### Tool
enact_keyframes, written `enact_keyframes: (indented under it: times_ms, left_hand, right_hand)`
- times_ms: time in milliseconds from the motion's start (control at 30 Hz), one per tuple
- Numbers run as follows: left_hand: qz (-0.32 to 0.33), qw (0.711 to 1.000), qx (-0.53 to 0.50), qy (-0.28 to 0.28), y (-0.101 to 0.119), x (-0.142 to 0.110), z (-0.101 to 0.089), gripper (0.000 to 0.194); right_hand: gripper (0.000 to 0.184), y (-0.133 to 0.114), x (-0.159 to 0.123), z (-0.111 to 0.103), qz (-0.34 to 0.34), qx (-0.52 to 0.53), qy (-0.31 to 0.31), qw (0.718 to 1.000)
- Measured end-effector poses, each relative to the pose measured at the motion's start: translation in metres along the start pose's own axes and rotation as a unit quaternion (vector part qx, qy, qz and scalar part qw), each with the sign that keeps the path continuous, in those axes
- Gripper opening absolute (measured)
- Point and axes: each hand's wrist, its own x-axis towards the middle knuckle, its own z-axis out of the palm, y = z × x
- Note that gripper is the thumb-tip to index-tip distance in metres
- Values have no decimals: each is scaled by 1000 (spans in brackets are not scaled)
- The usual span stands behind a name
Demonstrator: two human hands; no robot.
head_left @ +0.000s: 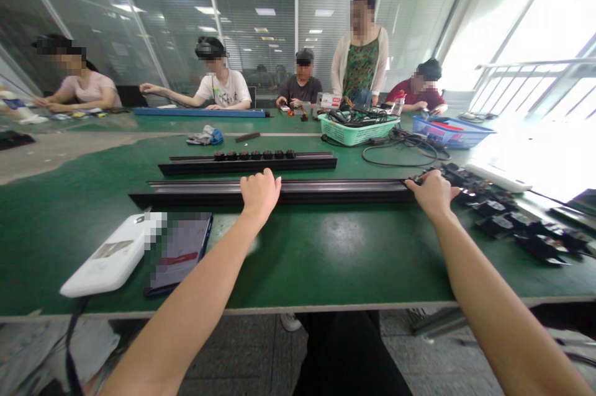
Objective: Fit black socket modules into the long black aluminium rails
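Observation:
A long black metal rail point(335, 192) with a shiny channel along its top lies across the green table in front of me. My left hand point(261, 193) is closed over its middle, the fingers curled round the far side. At the right end of this rail is my right hand point(434, 194), its fingers bent together around something small and dark, mostly hidden beneath them. Behind lies a shorter black rail point(246, 164), with several round black parts point(255, 155) sitting in a row along it. Many loose black parts point(500, 216) are spread to the right of my right hand.
A white device point(109, 256) with a cable and a phone point(181, 253) lie at the near left. Farther back are a green basket point(358, 131) of cables, a blue basket point(451, 132), a grey-blue cloth point(205, 136) and a blue bar point(200, 113). Several people are across the table.

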Motion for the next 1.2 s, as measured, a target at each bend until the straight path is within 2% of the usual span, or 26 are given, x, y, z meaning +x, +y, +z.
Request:
enact_keyframes:
  times_ms: [267,833,1200]
  left_hand:
    - [3,1000,1,1,0,0,-1,39]
    - [6,1000,5,5,-2,2,3,41]
    - [7,1000,-3,4,-3,2,5,41]
  right_hand:
    - [36,4,2,1,2,-5,6,1000]
    - [47,7,6,-1,9,-57,-13,998]
    - [43,13,8,1,7,-51,0,999]
